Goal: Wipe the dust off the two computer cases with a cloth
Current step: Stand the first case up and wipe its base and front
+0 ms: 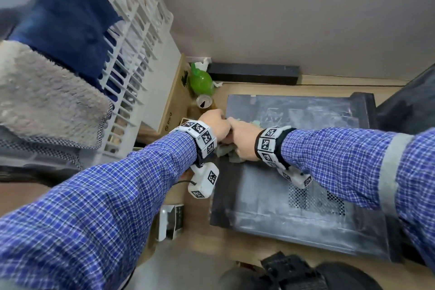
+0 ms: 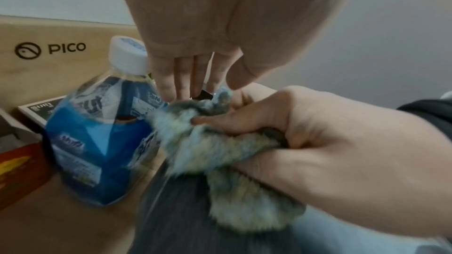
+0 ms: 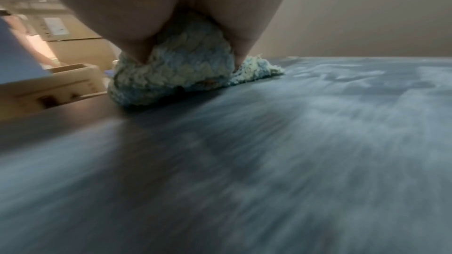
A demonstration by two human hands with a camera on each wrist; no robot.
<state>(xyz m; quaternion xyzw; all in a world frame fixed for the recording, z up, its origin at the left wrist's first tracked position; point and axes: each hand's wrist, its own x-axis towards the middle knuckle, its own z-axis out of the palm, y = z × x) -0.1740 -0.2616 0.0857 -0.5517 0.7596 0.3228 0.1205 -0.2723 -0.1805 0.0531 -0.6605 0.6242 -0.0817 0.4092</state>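
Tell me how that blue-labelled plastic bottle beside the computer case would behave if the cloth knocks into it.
The bottle would probably tip readily: it already leans and its walls look crumpled. It likely weighs little, as a thin capped plastic bottle; how full it is I cannot tell. The cloth, gripped by the right hand, is soft, so a brush may only nudge it.

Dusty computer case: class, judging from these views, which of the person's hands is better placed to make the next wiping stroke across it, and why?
Probably the right. The right hand already grips the cloth against the computer case, with the dusty panel before it. The left hand's fingers only reach the cloth's edge, beside the bottle.
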